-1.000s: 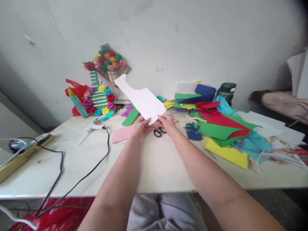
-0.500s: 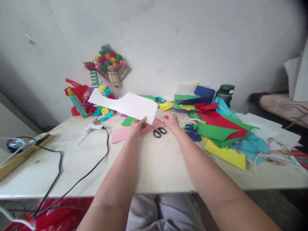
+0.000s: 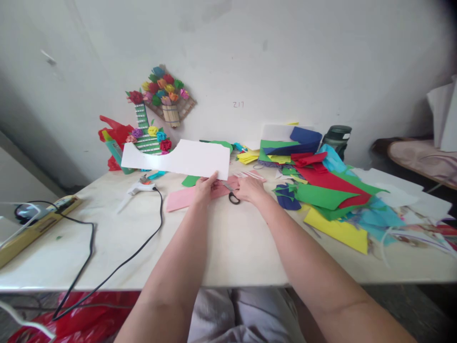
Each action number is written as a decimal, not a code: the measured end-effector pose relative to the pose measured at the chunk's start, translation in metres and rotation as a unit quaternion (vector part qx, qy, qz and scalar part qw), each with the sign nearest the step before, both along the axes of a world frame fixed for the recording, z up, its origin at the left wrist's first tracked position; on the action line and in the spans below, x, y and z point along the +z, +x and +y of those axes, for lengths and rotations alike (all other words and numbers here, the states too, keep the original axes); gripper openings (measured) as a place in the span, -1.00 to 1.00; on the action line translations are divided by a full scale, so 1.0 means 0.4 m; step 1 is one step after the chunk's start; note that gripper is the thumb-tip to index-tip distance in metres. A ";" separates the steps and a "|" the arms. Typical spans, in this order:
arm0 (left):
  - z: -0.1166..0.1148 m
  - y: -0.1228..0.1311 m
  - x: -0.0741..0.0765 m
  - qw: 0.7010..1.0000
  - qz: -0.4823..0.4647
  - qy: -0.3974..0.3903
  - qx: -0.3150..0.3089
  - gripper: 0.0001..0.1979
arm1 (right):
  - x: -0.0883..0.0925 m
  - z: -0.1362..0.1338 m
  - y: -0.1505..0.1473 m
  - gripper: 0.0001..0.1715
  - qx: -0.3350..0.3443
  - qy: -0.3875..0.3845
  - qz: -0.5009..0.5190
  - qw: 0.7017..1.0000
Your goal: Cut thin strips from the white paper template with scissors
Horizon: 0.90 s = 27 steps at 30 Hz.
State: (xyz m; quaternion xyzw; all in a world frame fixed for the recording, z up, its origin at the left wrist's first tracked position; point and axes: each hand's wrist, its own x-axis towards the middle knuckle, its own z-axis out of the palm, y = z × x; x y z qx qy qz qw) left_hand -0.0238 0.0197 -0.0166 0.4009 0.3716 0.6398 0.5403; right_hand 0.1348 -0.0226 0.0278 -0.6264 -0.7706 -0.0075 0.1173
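Over the cream tabletop, left hand holds white card, curve likely cut; right hand, grip hidden, touches black-handled scissors.

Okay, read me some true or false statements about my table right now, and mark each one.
1. The left hand holds a white sheet. True.
2. The white sheet has only straight edges. False: its upper edge has an inward curve.
3. The right hand hides part of the scissors. True.
4. The glue gun is in the right hand. False: the glue gun lies on the table.
5. A pink sheet lies on the table. True.
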 end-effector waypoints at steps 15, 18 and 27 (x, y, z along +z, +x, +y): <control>0.015 0.000 -0.005 0.996 -0.067 0.000 0.051 -0.81 | -0.005 -0.021 -0.065 -0.63 0.007 -0.028 -0.024 0.999; 0.014 0.001 0.000 0.995 -0.086 0.001 0.057 -0.86 | -0.004 -0.018 -0.056 -0.67 -0.026 -0.017 0.017 0.999; 0.019 -0.011 -0.001 0.992 -0.101 0.033 0.074 -0.83 | -0.071 0.031 -0.079 -0.57 -0.070 -0.057 0.430 0.898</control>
